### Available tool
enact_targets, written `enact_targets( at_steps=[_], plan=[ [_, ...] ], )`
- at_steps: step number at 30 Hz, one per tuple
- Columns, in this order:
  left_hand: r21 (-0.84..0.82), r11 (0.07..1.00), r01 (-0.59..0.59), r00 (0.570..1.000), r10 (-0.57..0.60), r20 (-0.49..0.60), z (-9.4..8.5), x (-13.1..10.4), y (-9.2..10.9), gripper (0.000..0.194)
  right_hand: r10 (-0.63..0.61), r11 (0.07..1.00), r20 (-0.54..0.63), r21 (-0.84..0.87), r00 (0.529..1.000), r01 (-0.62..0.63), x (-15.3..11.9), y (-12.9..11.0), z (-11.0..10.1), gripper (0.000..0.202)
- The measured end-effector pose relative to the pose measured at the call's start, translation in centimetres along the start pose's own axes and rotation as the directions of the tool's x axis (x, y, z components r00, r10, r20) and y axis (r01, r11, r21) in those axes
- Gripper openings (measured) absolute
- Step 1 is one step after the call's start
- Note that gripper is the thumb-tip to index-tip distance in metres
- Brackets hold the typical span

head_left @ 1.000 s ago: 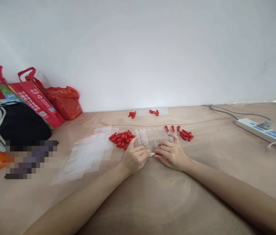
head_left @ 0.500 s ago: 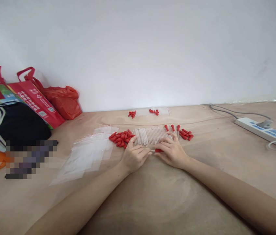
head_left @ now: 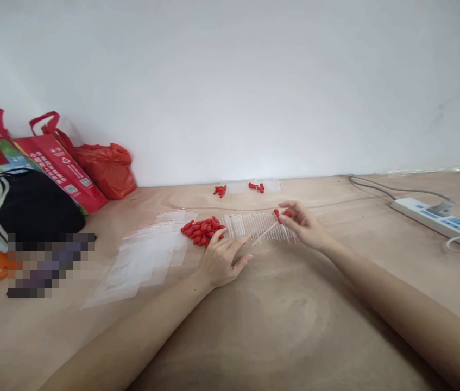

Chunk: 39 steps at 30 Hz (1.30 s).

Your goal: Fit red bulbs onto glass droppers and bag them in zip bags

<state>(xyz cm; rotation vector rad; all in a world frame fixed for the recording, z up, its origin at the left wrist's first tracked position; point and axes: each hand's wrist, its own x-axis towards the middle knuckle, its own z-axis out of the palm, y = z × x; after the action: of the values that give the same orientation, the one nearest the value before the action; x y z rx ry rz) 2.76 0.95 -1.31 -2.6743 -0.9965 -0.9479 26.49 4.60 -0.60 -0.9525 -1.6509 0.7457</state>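
My right hand (head_left: pixel 306 227) pinches a glass dropper (head_left: pixel 266 233) by its red bulb end, its thin tube slanting down to the left. Under it lies a row of clear glass tubes (head_left: pixel 238 225), some on the right partly hidden by that hand. Another red bulb (head_left: pixel 276 214) shows close to the right fingertips. My left hand (head_left: pixel 220 259) is open, its fingers spread and nothing held. Its fingertips lie between the row and a pile of red rubber bulbs (head_left: pixel 200 230).
Clear zip bags (head_left: pixel 144 258) overlap on the left of the wooden table. By the wall lie more red bulbs (head_left: pixel 220 190) and a small clear bag (head_left: pixel 272 186). Carrier bags (head_left: pixel 56 168) and a black drawstring bag (head_left: pixel 38 203) stand left; a power strip (head_left: pixel 441 220) lies right.
My right hand has moved up and to the right with the dropper, away from my left hand. My left hand has let go of the tube and spread its fingers.
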Motion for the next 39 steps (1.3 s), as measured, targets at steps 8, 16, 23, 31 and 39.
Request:
enact_targets(
  at_steps=[8,16,23,31,39],
  plan=[
    [-0.013,0.999,0.041,0.998,-0.041,0.057,0.4,0.0,0.0,0.034,0.302,0.907,-0.223,-0.231,0.927,-0.351,3.1,3.5,-6.8,0.032],
    [-0.004,0.999,0.044,0.998,-0.043,0.054,0.5,0.0,-0.1,0.025,0.301,0.580,-0.188,-0.742,0.935,-0.336,4.8,5.0,-4.4,0.028],
    [0.018,0.999,0.036,0.997,-0.037,0.068,0.5,0.1,-0.3,0.019,0.332,0.472,-0.132,-0.834,0.934,-0.286,4.6,5.2,-3.7,0.028],
    [0.018,1.000,0.020,0.998,-0.021,0.060,0.5,0.1,-0.2,0.017,0.322,0.407,-0.188,-0.858,0.928,-0.315,4.4,4.0,-4.5,0.024],
    [0.010,1.000,0.030,0.997,-0.030,0.067,0.5,0.1,-0.2,0.014,0.368,0.344,-0.098,-0.909,0.925,-0.234,4.1,3.1,-4.0,0.021]
  ],
)
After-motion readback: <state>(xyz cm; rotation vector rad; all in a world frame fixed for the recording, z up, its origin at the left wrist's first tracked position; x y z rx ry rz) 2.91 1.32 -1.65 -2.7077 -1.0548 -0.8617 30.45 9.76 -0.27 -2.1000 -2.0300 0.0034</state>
